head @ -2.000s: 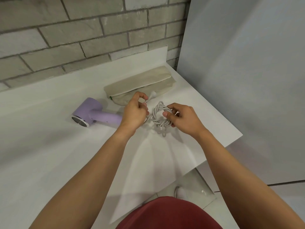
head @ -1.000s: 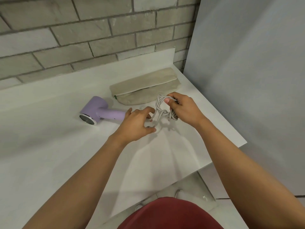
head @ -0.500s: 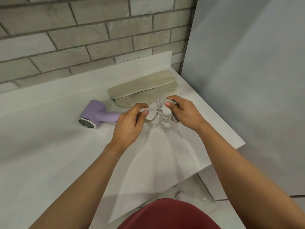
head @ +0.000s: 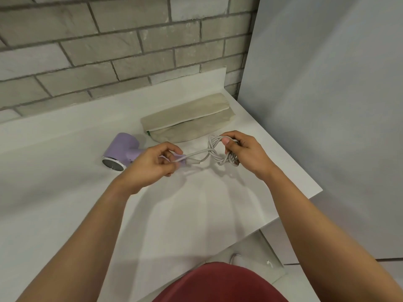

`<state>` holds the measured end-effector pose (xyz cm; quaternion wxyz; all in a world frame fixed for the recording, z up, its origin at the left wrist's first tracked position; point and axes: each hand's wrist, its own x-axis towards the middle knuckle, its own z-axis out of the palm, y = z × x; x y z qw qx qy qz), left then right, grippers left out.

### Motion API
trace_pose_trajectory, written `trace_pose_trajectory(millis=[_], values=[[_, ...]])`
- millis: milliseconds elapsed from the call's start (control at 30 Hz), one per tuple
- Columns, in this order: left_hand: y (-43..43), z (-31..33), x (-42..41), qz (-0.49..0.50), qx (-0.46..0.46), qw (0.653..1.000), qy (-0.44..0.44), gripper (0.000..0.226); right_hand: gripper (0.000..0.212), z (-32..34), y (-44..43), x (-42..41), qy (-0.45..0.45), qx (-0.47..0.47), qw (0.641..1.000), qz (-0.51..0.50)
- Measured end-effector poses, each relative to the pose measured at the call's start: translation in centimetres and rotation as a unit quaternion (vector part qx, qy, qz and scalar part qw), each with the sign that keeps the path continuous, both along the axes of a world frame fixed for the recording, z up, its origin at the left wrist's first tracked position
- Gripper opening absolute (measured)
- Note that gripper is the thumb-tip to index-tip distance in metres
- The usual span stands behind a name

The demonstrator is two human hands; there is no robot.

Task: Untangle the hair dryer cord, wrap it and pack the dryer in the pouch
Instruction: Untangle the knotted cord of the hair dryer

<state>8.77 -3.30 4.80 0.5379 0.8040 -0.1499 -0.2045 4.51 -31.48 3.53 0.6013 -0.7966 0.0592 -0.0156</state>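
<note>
A person's two bare hands work above a plain white worktop (head: 196, 219). The left hand (head: 150, 165) pinches a single strand of pale grey rubbery power cord (head: 197, 154) between thumb and fingertips, close to the thick sleeve where the cord leaves the dryer's handle. The right hand (head: 247, 153) has a closed grip on the rest of that cord, a loose tangled bundle of loops, with the thumb pushed through the top loop. Between the two grips the strand runs taut, and it crosses over itself just beside the right grip.

The small lilac plastic hair dryer (head: 122, 149) lies on its side on the worktop just past the left grip, its round silver end facing the viewer; the left hand covers most of its handle. Beyond both grips, near the right hand, a flat beige fabric zip pouch (head: 187, 123) lies on the worktop with its zip partly open. A grey brick wall (head: 109, 51) stands behind, and a smooth pale grey panel (head: 327, 105) rises beside the right grip.
</note>
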Motion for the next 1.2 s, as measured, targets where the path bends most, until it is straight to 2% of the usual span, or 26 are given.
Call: trace_pose_trajectory(millis=[133,233,300,367,433,467,500,633,733,800,967,1200], values=[[1.2,0.5,0.3,0.118,-0.084,0.989,-0.005,0.025,0.017,-0.3,-0.3,-0.3,0.006,-0.007,1.0,0.001],[0.6,0.5,0.4,0.187,-0.21,0.958,0.047,0.035,0.017,-0.3,0.1,-0.3,-0.001,-0.028,1.0,-0.001],[-0.5,0.5,0.0,0.216,-0.324,0.916,0.094,0.035,0.017,-0.2,0.6,-0.2,-0.012,-0.05,0.999,-0.006],[-2.1,0.5,-0.2,0.228,-0.432,0.86,0.15,0.026,0.018,0.0,1.0,-0.1,-0.021,-0.059,0.998,-0.01],[-3.4,0.7,-0.4,0.232,-0.492,0.817,0.19,0.016,0.02,0.1,1.5,0.0,-0.026,-0.055,0.998,-0.011],[-4.1,0.8,-0.4,0.226,-0.5,0.812,0.199,0.013,0.021,0.0,1.6,0.1,-0.027,-0.055,0.998,-0.011],[-4.8,0.8,-0.5,0.217,-0.489,0.821,0.2,0.015,0.02,0.0,1.8,0.1,-0.029,-0.059,0.998,-0.01],[-6.7,0.8,-0.8,0.16,-0.384,0.893,0.173,0.032,0.02,-0.2,1.8,0.1,-0.039,-0.112,0.993,-0.018],[-7.2,1.0,-0.7,0.119,-0.324,0.93,0.124,0.046,0.022,-0.1,1.5,-0.1,-0.044,-0.129,0.99,-0.032],[-7.3,1.1,-0.7,0.115,-0.284,0.949,0.073,0.04,0.023,-0.2,1.2,-0.3,-0.043,-0.134,0.99,-0.031],[-6.8,1.1,-0.2,0.165,-0.229,0.959,0.017,0.011,0.022,-0.1,0.8,-0.3,-0.042,-0.097,0.994,-0.042],[-7.5,1.4,-0.6,0.149,-0.179,0.973,0.005,0.018,0.023,0.2,1.1,0.0,-0.042,-0.078,0.996,-0.016]])
